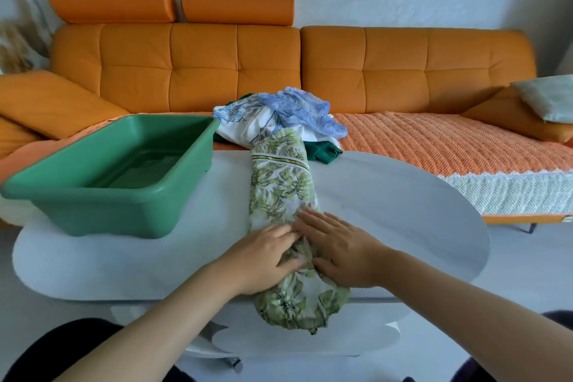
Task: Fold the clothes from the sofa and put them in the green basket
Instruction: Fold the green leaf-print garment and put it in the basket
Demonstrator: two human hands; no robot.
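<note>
– White table (403,195) across the middle of the frame, orange sofa (403,71) behind. How far along?
– Early, by the look. Leaf-print garment (282,192) stretched as a long narrow strip down the centre of the table, far end reaching the heap at the sofa's edge, near end bunched and hanging over the table's lower rim.
– Hands?
– Left hand (263,254) and right hand (341,251) side by side at lower centre, both flat, fingers straight, palms pressing on the strip, gripping nothing. Looks like smoothing before a cross fold.
– And the tub?
– Green basket (102,192) at centre left on the table, just beside the strip, not touching. No cloth visible inside, only its bare floor.
– So nothing finished?
– Nothing stowed, judging from that. First piece apparently narrowed lengthwise, not yet folded short.
– Left to do?
– Pile of clothes (279,121) on the sofa seat at upper centre: pale blue piece (304,108) on top, white patterned one (245,124) beneath, dark green one (324,153) poking out at lower right. Probably three more to fold; exact count hard to tell.
– Anything further out?
– Grey-green cushion (548,99) at far right on the sofa.
</note>
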